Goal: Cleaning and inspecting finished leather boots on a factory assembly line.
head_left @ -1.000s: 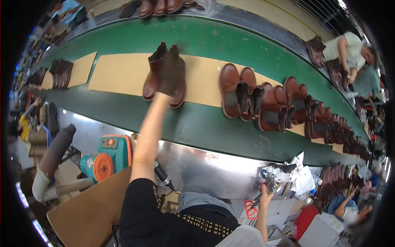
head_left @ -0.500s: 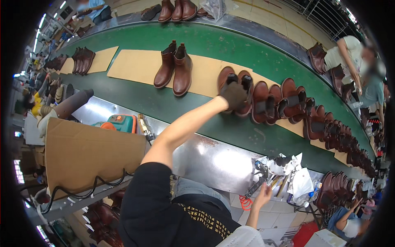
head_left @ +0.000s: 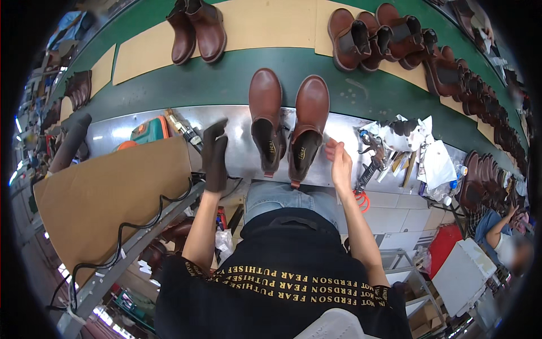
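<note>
A pair of brown leather ankle boots stands in front of me at the metal edge of the bench, toes away from me. The left boot (head_left: pixel 265 96) and the right boot (head_left: pixel 312 104) are side by side with a narrow gap, their dark linings showing. My left hand (head_left: pixel 215 161), in a dark brown glove, is left of the pair, fingers stretched out, touching nothing. Bare, my right hand (head_left: pixel 340 164) is just right of the right boot's heel, its fingers loosely bent and apart, with nothing in them.
Another boot pair (head_left: pixel 199 31) stands on a cardboard strip (head_left: pixel 271 25) across the green belt (head_left: pixel 237 70). A boot row (head_left: pixel 353 42) runs off right. Tools (head_left: pixel 370 161) and white paper (head_left: pixel 439 164) lie right; a cardboard sheet (head_left: pixel 118 198) and green-orange device (head_left: pixel 149 133) are left.
The boot pair that my gloved left hand gripped on the belt now stands on the metal edge before me, released. My right hand has come up beside it, and my view has shifted.
</note>
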A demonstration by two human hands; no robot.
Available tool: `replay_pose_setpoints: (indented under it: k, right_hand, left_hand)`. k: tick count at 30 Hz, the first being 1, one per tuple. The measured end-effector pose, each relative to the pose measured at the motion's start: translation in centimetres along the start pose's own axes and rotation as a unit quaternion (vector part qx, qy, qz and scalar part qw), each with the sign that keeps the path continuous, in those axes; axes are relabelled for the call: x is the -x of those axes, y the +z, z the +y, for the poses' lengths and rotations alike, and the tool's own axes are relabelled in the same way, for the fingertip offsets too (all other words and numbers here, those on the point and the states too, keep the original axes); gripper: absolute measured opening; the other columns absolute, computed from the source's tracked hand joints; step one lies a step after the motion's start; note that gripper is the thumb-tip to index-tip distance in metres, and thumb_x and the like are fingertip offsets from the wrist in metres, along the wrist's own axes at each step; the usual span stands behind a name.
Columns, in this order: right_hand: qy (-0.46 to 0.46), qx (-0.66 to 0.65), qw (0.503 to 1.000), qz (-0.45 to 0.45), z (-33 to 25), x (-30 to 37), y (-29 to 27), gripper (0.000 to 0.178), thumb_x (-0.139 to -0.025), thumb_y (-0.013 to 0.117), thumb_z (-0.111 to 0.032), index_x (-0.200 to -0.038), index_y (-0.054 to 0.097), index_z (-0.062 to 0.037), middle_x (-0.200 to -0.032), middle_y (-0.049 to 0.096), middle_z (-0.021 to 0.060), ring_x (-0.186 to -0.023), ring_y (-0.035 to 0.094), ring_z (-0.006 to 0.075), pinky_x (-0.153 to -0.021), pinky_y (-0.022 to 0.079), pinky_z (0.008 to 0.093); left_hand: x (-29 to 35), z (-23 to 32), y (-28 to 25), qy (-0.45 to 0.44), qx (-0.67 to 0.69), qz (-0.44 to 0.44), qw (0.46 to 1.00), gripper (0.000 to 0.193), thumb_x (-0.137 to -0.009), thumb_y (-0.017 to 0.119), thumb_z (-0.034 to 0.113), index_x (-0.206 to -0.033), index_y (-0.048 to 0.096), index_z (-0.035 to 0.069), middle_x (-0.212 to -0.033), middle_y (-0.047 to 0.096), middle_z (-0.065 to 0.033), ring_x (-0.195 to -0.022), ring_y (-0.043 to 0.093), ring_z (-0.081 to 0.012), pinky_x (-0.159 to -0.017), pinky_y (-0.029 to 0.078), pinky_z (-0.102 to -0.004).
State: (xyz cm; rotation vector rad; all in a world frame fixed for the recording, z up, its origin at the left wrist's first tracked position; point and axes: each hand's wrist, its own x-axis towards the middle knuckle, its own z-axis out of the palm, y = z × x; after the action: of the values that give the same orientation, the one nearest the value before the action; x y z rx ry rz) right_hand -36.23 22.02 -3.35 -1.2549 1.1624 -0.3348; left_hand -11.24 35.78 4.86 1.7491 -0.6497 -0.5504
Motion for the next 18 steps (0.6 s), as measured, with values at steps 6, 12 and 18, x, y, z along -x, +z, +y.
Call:
replay_pose_setpoints:
  k: [6, 12, 18]
  right_hand:
    - [0.133, -0.128, 0.983, -0.013, 0.4, -5.1, 2.9, 0.090, -0.085, 0.034, -0.071, -0.132, 0.040, 0.0051, -0.131, 0.047, 0.0165, -0.119, 0.043, 0.0256, -0.102, 0.031, 0.0364]
    - [0.010, -0.406, 0.897, -0.174, 2.7, -1.9, 0.5, 0.062, -0.091, 0.038, -0.058, -0.129, 0.044, -0.0081, -0.120, 0.054, 0.0066, -0.104, 0.051, 0.0199, -0.103, 0.033, 0.0339]
    - [0.015, -0.294, 0.956, 0.008, -3.1, 0.3, -0.4, 0.080, -0.090, 0.024, -0.067, -0.140, 0.031, -0.0055, -0.132, 0.046, 0.0103, -0.114, 0.043, 0.0191, -0.102, 0.026, 0.0325]
  left_hand:
    - [-3.4, -8.5, 4.6, -0.392, 0.315, -0.121, 0.856, 0.081, -0.085, 0.024, 0.073, -0.134, 0.040, 0.011, -0.092, 0.063, -0.0103, -0.076, 0.057, -0.0205, -0.071, 0.041, -0.0284]
    - [-2.2, 0.5, 6.3, -0.289, 0.276, -0.150, 0.904, 0.071, -0.089, 0.023, 0.067, -0.117, 0.048, 0.006, -0.089, 0.061, -0.0085, -0.071, 0.058, -0.0183, -0.063, 0.047, -0.0344]
    - [-4.9, 1.4, 6.3, -0.411, 0.334, -0.184, 0.828, 0.075, -0.086, 0.026, 0.071, -0.115, 0.049, 0.006, -0.097, 0.062, -0.0114, -0.079, 0.060, -0.0213, -0.067, 0.047, -0.0345]
